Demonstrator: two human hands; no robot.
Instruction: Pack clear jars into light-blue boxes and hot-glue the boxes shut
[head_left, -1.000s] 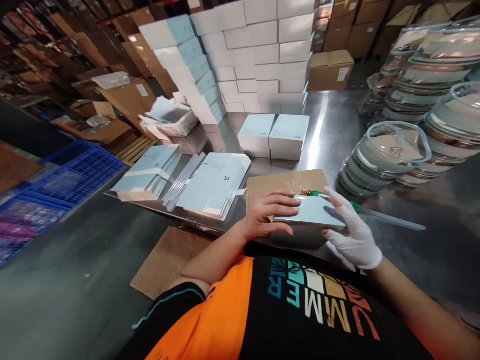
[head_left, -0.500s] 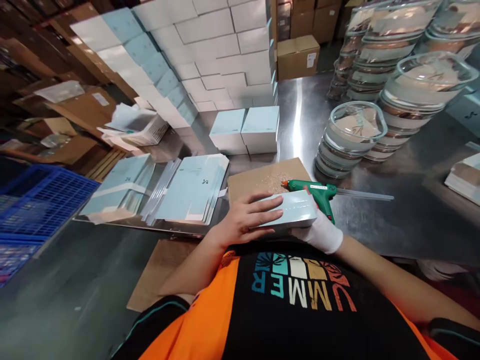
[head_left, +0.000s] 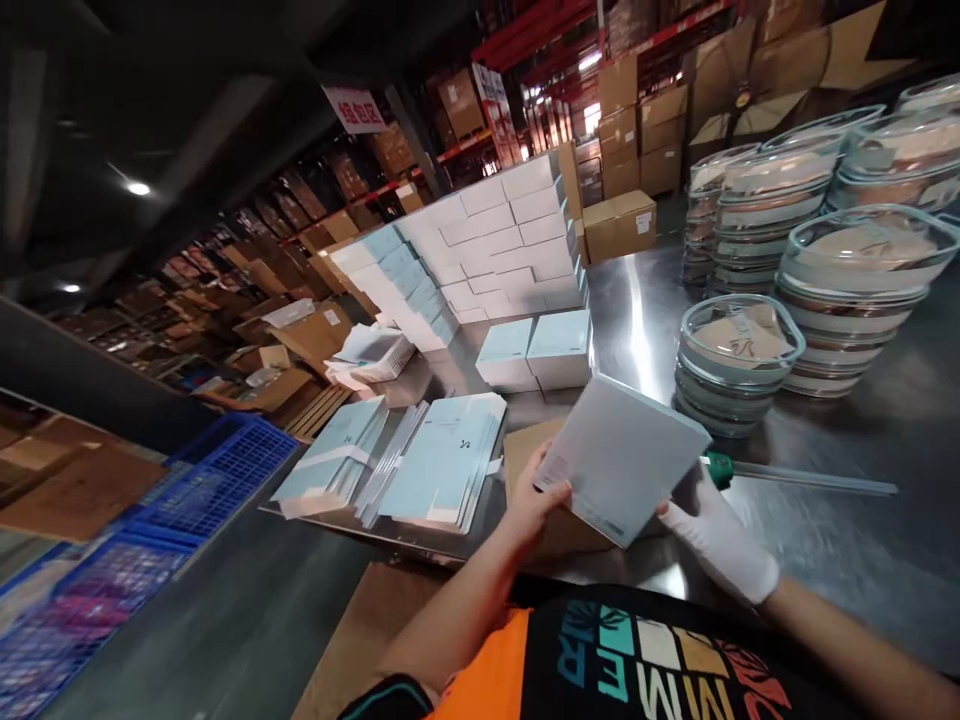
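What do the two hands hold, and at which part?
A pale box: left hand at its lower left corner, gloved right hand at its lower right edge.

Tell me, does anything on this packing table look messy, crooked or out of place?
Mostly tidy. The flat carton blanks are fanned out unevenly, and the wall of stacked boxes steps down raggedly at its left end. The box in hand looks undamaged.

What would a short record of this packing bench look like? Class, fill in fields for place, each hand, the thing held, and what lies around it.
Place: warehouse, steel table
Left hand: bare, grips the box's left edge
Right hand: white glove, grips the box's right corner
Box: pale blue, tilted, raised above the cardboard sheet
Behind: two closed boxes, wall of stacked boxes
Left: flat box blanks
Right: stacked glass bowls, green glue gun
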